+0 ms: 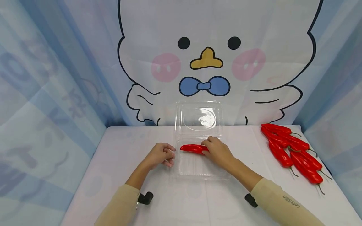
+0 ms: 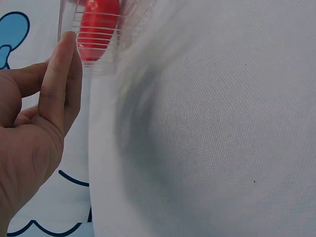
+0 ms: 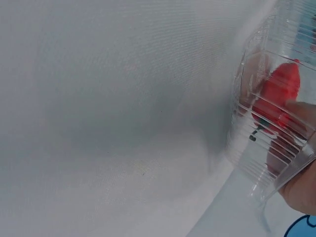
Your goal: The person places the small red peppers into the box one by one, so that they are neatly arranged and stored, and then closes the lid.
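Observation:
A clear plastic clamshell box [image 1: 192, 168] lies on the white table with its lid [image 1: 199, 117] raised behind it. Inside the base, toward the back, a long red chili pepper [image 1: 192, 148] lies crosswise. My right hand [image 1: 219, 152] grips this pepper at its right end, fingers behind and thumb in front; its stem end is hidden by the hand in the head view. Through the ribbed wall, the right wrist view also shows the pepper [image 3: 279, 94]. At the box's left edge is my left hand [image 1: 161, 155], holding nothing, its fingers [image 2: 55, 84] fairly straight beside the wall.
Several red chili peppers [image 1: 299, 150] with green stems are piled at the table's right side. A cartoon-printed curtain [image 1: 207, 18] hangs behind the table, and blue curtains [image 1: 51, 110] close in both sides.

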Tool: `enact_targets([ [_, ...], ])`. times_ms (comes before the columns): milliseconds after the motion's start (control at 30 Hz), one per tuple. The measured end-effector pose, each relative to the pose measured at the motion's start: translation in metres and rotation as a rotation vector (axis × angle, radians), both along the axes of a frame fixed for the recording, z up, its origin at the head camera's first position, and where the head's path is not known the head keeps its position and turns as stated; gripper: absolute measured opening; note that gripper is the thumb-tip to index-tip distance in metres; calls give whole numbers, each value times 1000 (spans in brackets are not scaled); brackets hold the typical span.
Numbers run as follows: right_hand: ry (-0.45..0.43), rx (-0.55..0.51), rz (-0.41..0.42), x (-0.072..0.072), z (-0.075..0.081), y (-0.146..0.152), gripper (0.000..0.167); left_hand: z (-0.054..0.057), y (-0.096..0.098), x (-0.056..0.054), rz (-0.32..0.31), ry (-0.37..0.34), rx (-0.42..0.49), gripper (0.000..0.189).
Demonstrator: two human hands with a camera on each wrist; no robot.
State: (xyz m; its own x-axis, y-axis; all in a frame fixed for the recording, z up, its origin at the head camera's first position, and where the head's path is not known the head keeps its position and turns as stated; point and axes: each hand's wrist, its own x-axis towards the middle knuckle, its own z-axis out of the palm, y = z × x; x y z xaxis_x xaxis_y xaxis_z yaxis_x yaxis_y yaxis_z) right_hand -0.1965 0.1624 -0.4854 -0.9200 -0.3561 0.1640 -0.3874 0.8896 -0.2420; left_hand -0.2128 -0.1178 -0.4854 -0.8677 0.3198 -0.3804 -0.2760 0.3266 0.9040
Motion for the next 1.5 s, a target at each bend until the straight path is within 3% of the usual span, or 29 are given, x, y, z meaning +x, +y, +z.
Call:
enact_targets([
  [367,-14,-21,9,-1,0,7,29,0,1,1,-1,6,-5,23],
  [800,-62,-78,-11,5,19,21,40,2,-1,2,1,1,-6,26],
  [1000,-24,-123,-6,10,25,33,44,3,-1,1,5,-1,-5,27],
  [1500,-5,-197,-115,26,41,71,46,1,-1,1,-7,3,-3,27],
])
